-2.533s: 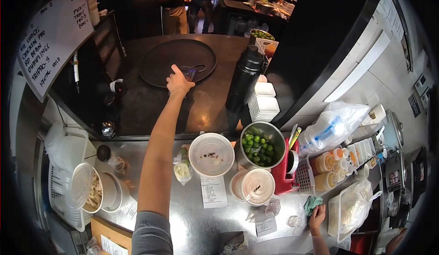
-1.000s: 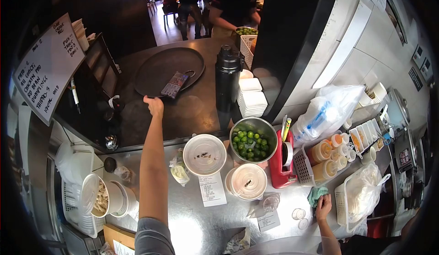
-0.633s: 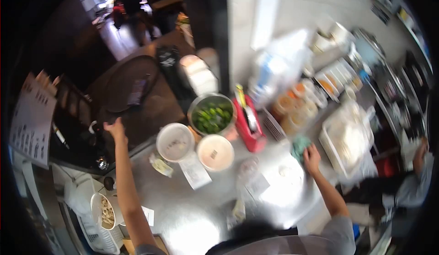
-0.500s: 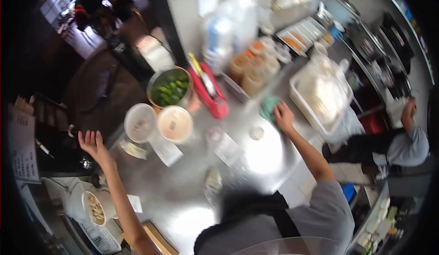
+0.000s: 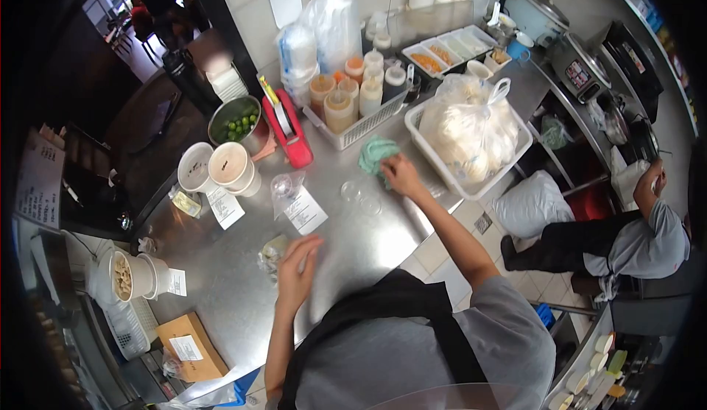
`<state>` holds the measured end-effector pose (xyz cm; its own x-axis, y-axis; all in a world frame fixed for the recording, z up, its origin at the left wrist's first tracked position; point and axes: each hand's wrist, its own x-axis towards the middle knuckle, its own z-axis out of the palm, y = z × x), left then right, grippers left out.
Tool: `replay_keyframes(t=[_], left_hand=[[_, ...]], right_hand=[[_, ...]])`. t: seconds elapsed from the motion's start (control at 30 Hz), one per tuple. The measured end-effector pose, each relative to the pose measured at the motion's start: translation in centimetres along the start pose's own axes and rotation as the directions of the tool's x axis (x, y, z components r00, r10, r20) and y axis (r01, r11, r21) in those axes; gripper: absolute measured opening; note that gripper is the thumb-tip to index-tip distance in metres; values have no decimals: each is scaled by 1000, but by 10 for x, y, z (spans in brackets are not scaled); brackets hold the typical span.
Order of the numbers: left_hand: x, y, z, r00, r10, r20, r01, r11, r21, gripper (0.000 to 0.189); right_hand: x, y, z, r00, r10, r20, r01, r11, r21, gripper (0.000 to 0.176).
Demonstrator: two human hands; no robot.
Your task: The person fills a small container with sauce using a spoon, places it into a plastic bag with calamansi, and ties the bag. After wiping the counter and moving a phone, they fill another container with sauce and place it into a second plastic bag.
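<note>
My right hand (image 5: pixel 401 174) has its fingers closed on a green cloth (image 5: pixel 376 152) lying on the steel counter (image 5: pixel 221 266). Above the counter's near side is my left hand (image 5: pixel 297 269), fingers stretched and a little blurred, nothing visible in them. Just beside its fingertips lies a small clear plastic bag (image 5: pixel 272 254) with something pale inside. Clear round lids (image 5: pixel 361 195) rest near the cloth. Farther left, a paper slip (image 5: pixel 306 211) has a small clear bag (image 5: pixel 284 188) lying at its top edge.
Lidded tubs (image 5: pixel 230 163), a pot of green limes (image 5: pixel 239 119) and a red tape dispenser (image 5: pixel 289 134) stand along the far left. A basket of sauce bottles (image 5: pixel 353 132) is at the back. Right is a white bin (image 5: pixel 471 188) with a bulging bag; a co-worker (image 5: pixel 626 237) stands beyond.
My left hand has swung from beyond the counter's left edge to its near middle, beside the small bag. My right hand stays at the green cloth. The view has shifted.
</note>
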<state>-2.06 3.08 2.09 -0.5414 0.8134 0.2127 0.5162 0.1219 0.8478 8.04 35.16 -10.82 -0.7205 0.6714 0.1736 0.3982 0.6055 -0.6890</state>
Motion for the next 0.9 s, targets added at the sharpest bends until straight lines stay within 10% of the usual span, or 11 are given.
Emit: replay_keyframes(t=[0.17,0.5,0.8,0.9], left_hand=[[84,-61,106,968,249,7,-239,919,314,53],[107,-107,160,951,170,-257,-82,944,320,46],[102,-92,150,866,-153,-476,194,980,38,36],[100,-110,157,823,-283,-492,111,931,-349,38]], right_hand=[[-15,0,-17,938,-251,240,290,946,-146,50],[-23,-18,-102,912,-126,389,87,989,115,40],[20,-54,-177,939,-178,294,84,949,304,31],[48,-50,-183,925,-334,179,286,925,248,29]])
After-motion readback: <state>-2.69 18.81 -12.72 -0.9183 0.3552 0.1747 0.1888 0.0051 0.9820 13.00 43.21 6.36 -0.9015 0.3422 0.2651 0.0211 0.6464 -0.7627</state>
